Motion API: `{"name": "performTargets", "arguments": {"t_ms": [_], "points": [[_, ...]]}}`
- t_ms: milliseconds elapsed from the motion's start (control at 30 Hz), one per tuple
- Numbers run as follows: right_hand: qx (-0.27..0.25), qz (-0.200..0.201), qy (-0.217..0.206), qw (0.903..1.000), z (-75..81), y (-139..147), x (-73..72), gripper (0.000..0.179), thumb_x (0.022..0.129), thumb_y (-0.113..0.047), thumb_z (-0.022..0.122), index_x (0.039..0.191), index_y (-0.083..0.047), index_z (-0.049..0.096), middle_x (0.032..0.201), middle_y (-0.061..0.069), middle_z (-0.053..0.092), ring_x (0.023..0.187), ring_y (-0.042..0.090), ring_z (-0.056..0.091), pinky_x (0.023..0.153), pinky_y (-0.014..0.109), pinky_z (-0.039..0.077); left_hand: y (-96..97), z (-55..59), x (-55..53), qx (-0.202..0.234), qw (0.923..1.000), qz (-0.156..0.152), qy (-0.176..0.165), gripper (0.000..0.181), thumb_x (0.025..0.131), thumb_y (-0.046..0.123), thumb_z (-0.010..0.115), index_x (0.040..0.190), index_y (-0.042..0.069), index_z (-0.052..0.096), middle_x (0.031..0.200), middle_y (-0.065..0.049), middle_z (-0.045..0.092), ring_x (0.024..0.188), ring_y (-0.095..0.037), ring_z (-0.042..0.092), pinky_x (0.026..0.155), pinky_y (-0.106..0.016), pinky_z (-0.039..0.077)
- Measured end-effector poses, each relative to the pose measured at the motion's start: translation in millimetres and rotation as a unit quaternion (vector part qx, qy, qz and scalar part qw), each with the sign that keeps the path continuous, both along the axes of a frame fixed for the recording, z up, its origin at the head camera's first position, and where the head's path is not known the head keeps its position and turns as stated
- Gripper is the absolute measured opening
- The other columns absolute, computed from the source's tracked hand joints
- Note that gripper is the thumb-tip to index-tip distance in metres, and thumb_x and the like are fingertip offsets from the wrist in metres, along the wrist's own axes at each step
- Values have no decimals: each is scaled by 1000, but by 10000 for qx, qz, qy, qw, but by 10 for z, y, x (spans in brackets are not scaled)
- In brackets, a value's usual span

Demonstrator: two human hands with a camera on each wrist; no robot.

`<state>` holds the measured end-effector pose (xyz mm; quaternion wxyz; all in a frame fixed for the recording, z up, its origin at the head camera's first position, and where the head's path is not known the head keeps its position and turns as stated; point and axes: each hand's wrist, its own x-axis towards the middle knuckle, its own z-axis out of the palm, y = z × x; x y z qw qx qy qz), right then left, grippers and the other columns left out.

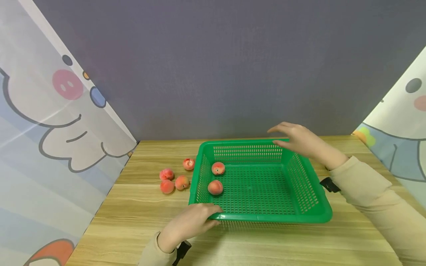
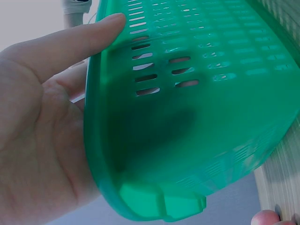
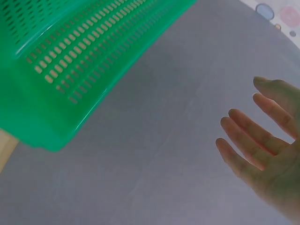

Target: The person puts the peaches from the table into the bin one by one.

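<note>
A green plastic basket (image 1: 263,218) with slotted walls stands on the table. Inside it, along the left side, lie two peaches, one farther back (image 1: 218,168) and one nearer (image 1: 215,187). My left hand (image 1: 191,223) grips the rim at the near left corner; in the left wrist view its thumb (image 2: 101,35) lies over the outer wall, with the fingers partly hidden behind the rim. Over the far right corner hovers my right hand (image 1: 297,140), fingers spread and loosely bent, holding nothing. The right wrist view shows a gap between these fingers and the basket wall (image 3: 89,61).
Several more peaches lie on the table left of the basket, among them a red one (image 1: 167,186) and a yellowish one (image 1: 182,182). A grey wall (image 1: 213,74) rises behind the wooden table (image 1: 133,210). Cartoon-printed sheets (image 1: 30,122) flank both sides.
</note>
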<state>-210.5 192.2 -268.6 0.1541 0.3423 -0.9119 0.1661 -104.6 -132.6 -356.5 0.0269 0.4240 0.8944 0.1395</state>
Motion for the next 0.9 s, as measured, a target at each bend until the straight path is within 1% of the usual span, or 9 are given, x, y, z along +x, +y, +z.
{"name": "performTargets", "arguments": {"t_ms": [133, 300, 567, 633, 767, 900], "points": [[-117, -222, 8, 9997, 16, 146, 11, 31, 78, -5, 66, 108, -3, 59, 103, 15, 58, 94, 32, 55, 74, 44, 46, 3, 0, 6, 24, 10000, -4, 3, 17, 80, 19, 65, 96, 13, 61, 84, 9, 59, 74, 2, 53, 64, -15, 44], [-238, -611, -96, 9978, -11, 317, 25, 31, 77, -4, 66, 107, -3, 60, 103, 15, 59, 95, 32, 55, 76, 45, 45, 6, -4, 5, 16, 10000, -4, -3, 16, 80, 19, 65, 95, 13, 61, 83, 9, 59, 72, 2, 52, 63, -14, 43], [-319, -877, -84, 9956, -113, 579, 25, 31, 75, -2, 66, 105, 0, 60, 100, 17, 60, 91, 34, 56, 75, 48, 44, 12, -13, -4, -51, 10000, -1, 57, 18, 80, 20, 65, 96, 13, 61, 83, 9, 59, 72, 2, 51, 63, -16, 44], [-287, -891, -57, 9956, -142, 653, 17, 30, 76, -1, 65, 105, 1, 60, 99, 18, 60, 90, 36, 56, 73, 48, 44, 12, -15, -3, -51, 10000, 2, 59, 19, 80, 20, 65, 97, 13, 61, 83, 8, 59, 72, 2, 52, 63, -16, 44], [-232, -987, -73, 9948, -189, 788, 11, 28, 77, -3, 64, 104, 2, 59, 97, 21, 60, 89, 38, 55, 72, 50, 43, 11, -13, 3, -30, 10000, 15, 11, 20, 80, 19, 65, 98, 12, 61, 85, 8, 59, 73, 2, 52, 64, -15, 44], [-203, -1144, -200, 9930, -222, 898, 8, 27, 79, -7, 63, 105, 2, 59, 98, 23, 60, 89, 39, 55, 72, 52, 42, 12, -8, 10, -21, 10000, 37, -14, 20, 80, 19, 65, 98, 12, 62, 85, 8, 60, 73, 2, 52, 63, -15, 44]]}}
